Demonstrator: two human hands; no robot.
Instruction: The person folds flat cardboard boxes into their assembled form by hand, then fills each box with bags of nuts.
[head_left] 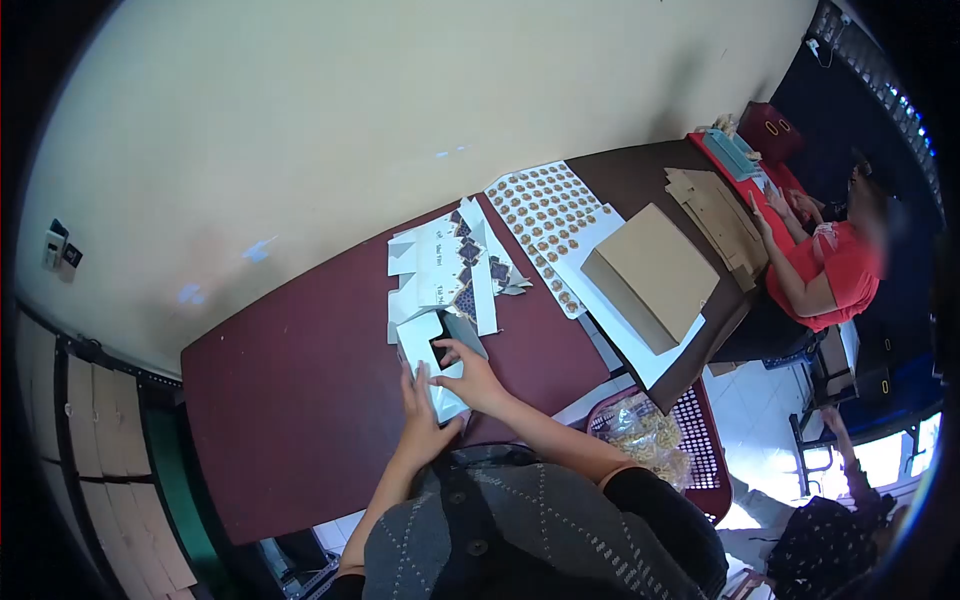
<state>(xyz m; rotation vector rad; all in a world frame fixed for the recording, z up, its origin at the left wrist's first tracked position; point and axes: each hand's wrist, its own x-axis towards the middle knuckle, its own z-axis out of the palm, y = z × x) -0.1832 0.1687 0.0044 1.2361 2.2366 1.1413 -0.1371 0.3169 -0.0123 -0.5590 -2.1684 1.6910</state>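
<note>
box [447, 400], small and white, is between your hands at the near edge of the maroon table [290, 410], right in front of your body; its top is open and dark inside. your left hand [424, 425] is against its left side, fingers spread along the white card and steadying it. your right hand [476, 380] is curled over the right side, thumb and fingers bent at the opening; whether they pinch a flap or something inside, you cannot tell from here.

just beyond the box lie flat blanks [437, 262], white with a dark patterned print and some lettering, overlapping one another. right of them are sticker sheets [540, 215] with rows of round brown stickers. next comes a closed brown carton [660, 270] on white paper [655, 373], then flat brown card [712, 215] on the dark table [625, 168].

below the carton, to your right, a maroon basket [708, 450] holds clear bags [645, 430]. a person in red [835, 270] is at the dark table's far end, and another person [835, 540] is at lower right.
</note>
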